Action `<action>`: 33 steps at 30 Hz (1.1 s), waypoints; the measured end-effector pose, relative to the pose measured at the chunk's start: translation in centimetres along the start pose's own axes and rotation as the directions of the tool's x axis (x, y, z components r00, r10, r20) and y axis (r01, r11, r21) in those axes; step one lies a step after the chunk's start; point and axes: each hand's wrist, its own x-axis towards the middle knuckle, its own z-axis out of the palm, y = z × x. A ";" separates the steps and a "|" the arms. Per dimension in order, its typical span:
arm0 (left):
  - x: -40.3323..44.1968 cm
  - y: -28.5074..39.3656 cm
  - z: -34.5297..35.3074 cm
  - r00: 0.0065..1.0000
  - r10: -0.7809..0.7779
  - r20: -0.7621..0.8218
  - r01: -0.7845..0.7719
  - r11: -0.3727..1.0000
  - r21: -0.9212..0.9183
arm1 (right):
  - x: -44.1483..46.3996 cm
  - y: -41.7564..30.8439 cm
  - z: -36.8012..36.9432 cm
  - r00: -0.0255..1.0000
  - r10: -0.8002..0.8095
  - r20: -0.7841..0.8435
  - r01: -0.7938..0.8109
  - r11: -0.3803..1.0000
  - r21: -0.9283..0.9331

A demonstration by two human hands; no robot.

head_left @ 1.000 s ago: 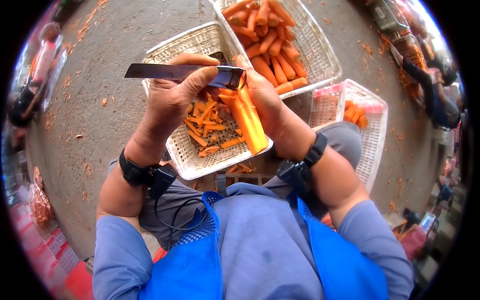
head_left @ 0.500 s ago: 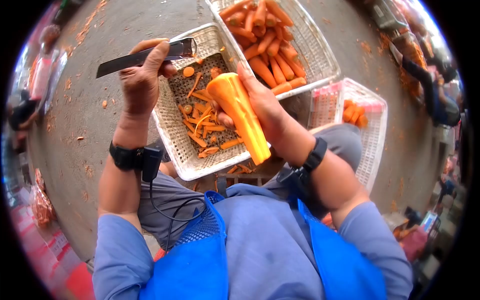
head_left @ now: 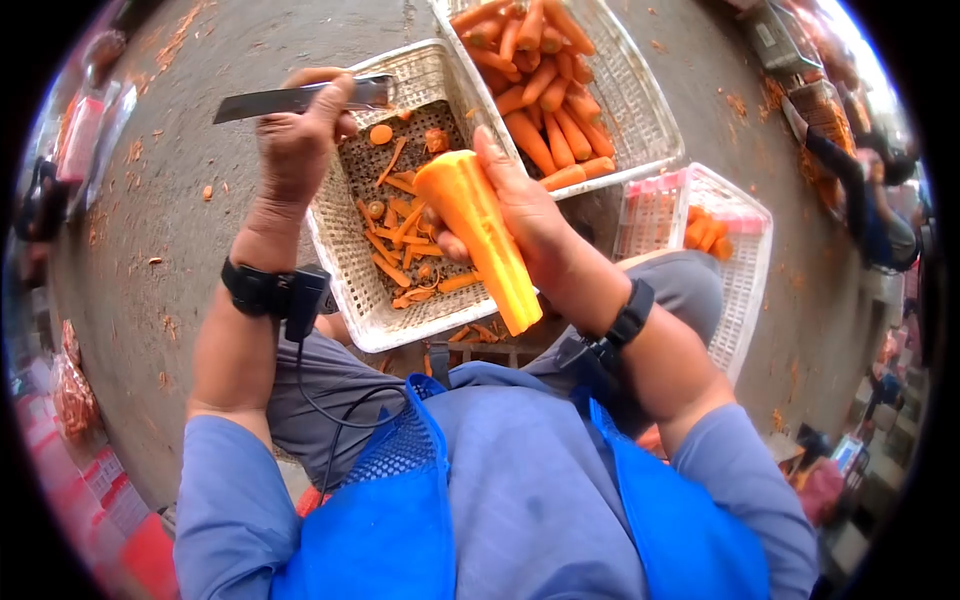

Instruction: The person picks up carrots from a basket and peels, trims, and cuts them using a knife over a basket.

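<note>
My left hand (head_left: pixel 305 130) is closed round a peeler (head_left: pixel 262 103), a long, flat, dark metal tool with a shiny end pointing right. It is raised over the left edge of a white crate (head_left: pixel 372 338) that holds orange peelings and cut pieces. My right hand (head_left: pixel 525 205) grips a thick carrot (head_left: pixel 480 235) from its far side, above the same crate. The carrot is tilted, its lower end toward me, with bright, flat-cut faces along its length. Blade and carrot are apart.
Whole carrots (head_left: pixel 550 90) fill much of a second white crate (head_left: pixel 655 130) at the back. To the right, a third crate (head_left: pixel 745 270) holds orange pieces (head_left: pixel 706 232). Peel scraps litter the grey floor (head_left: pixel 150 300). Another person (head_left: pixel 870 200) is at the far right.
My left hand has shifted slightly right and up with the peeler, nearer the carrot. My right hand and the carrot have barely moved.
</note>
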 end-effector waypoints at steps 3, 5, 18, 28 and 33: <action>-0.3 0.8 -0.3 0.997 -0.010 0.079 0.013 0.999 -0.044 | 0.0 -1.0 -0.6 0.993 -0.096 -0.064 0.103 0.988 0.116; -1.8 1.9 0.2 0.987 -0.010 0.159 0.016 0.999 -0.036 | 0.1 -1.6 -1.1 0.980 -0.144 -0.138 0.152 0.987 0.047; -4.3 4.6 1.5 0.816 -0.243 0.525 0.301 0.953 -0.026 | 0.0 -3.3 -1.4 0.970 -0.191 -0.148 0.208 0.972 0.110; -3.4 4.0 2.7 0.960 -0.091 0.265 0.185 0.915 -0.358 | 0.7 -1.9 -0.7 0.987 -0.121 -0.103 0.129 0.988 0.080; -3.5 4.3 4.1 0.935 -0.093 0.343 0.224 0.903 -0.366 | 0.7 -1.7 0.2 0.979 -0.165 -0.117 0.171 0.984 0.044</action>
